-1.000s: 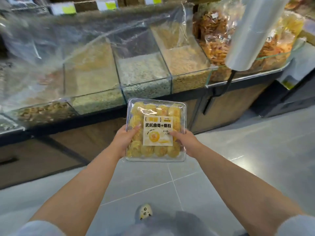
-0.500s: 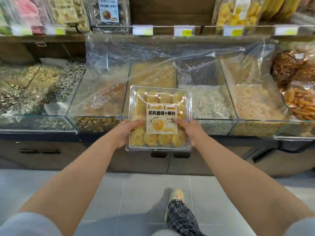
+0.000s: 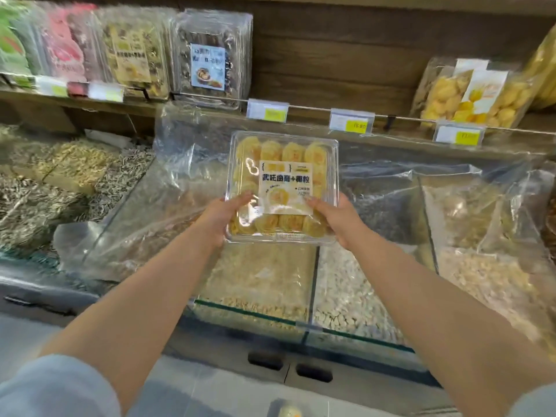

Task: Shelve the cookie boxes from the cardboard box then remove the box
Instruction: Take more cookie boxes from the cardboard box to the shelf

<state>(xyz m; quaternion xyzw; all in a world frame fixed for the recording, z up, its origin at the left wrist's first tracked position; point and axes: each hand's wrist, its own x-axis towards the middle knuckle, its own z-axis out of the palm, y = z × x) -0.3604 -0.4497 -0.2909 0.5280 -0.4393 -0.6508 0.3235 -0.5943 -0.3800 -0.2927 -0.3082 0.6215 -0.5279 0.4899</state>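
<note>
Both hands clamp one clear cookie box (image 3: 282, 188) between them: the left hand (image 3: 224, 216) wraps its lower left corner with the thumb lying on the lid, and the right hand (image 3: 335, 215) wraps its lower right corner, thumb pressed at the label's edge. Held this way in the air, the cookie box carries rows of yellow swirled cookies under a white label and hangs above the glass bulk bins (image 3: 255, 311), which hold seeds and grains under loose plastic sheeting (image 3: 180, 164). Beyond it runs the wooden shelf (image 3: 316, 115), its front edge lined with price tags (image 3: 352, 121). On the shelf's left part stand other clear snack boxes (image 3: 210, 58); at its right end lean bags of yellow snacks (image 3: 463, 94).
</note>
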